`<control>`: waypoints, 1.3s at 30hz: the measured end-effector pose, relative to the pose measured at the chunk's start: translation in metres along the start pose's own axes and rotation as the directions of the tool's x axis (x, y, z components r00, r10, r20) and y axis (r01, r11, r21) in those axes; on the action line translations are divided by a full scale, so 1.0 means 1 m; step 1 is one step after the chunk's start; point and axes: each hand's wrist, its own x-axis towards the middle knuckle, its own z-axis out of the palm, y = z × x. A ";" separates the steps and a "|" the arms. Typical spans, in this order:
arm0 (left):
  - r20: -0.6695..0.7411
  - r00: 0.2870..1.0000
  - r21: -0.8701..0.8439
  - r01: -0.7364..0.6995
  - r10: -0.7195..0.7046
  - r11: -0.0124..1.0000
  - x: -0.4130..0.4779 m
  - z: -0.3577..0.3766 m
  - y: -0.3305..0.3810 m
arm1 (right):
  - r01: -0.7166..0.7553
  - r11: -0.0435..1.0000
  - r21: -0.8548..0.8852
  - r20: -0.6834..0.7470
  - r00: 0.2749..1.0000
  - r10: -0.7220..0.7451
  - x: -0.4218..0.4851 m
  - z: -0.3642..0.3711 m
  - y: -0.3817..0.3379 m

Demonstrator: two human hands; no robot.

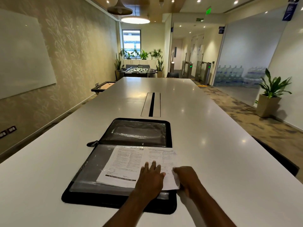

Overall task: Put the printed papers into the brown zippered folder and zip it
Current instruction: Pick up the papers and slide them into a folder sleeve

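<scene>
Right now we see the folder lying unzipped and flat open on the white table, and we use it as our landmark. Its far half shows a clear plastic pocket; its near half is also covered in clear plastic. The shell looks black from this side, so we cannot confirm the brown colour. A zipper pull sticks out at the folder's left edge, at the fold between the halves.

The printed papers lie on the folder's near half, toward its right side, with their right edge hanging slightly past the folder's right border. We cannot tell whether they are under the plastic or on top of it.

Left hand: palm down, flat on the papers, fingers extended and slightly apart, pressing over the lower right part of the sheets. Right hand: at the folder's right edge, thumb on top of the papers' right margin, the other fingers curled below, so it is pinching the papers' edge there.

Beyond the folder's far edge a cable slot is set in the table. Further off to the folder's right a potted plant stands on the floor.
</scene>
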 end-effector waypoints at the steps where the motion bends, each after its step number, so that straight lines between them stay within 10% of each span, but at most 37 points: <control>1: -0.001 1.000 -0.006 0.000 0.000 1.000 0.000 0.000 0.000 | 0.050 0.997 -0.059 -0.068 0.996 -0.054 0.002 -0.001 0.000; 4: 0.004 1.000 -0.008 0.005 -0.005 1.000 -0.001 -0.001 0.000 | 0.133 0.982 -0.134 -0.166 0.974 -0.155 -0.004 0.004 -0.002; 15: 0.001 1.000 -0.039 0.010 -0.010 0.999 0.000 0.001 0.003 | 0.116 0.957 -0.265 0.173 0.982 -0.071 0.008 0.015 -0.016; 20: -0.007 1.000 -0.071 0.008 -0.008 0.997 -0.002 -0.001 0.001 | 0.264 0.906 -0.331 -0.048 0.954 -0.296 0.006 0.014 -0.012; 32: -0.012 1.000 -0.081 -0.016 0.015 0.997 0.002 -0.001 0.002 | 0.295 0.927 -0.230 0.071 0.955 -0.286 0.012 0.023 -0.005; 39: -0.438 0.894 -0.112 0.051 -0.096 0.992 0.008 -0.019 -0.052 | 0.187 0.845 -0.502 -0.049 0.969 -0.244 -0.014 0.017 0.002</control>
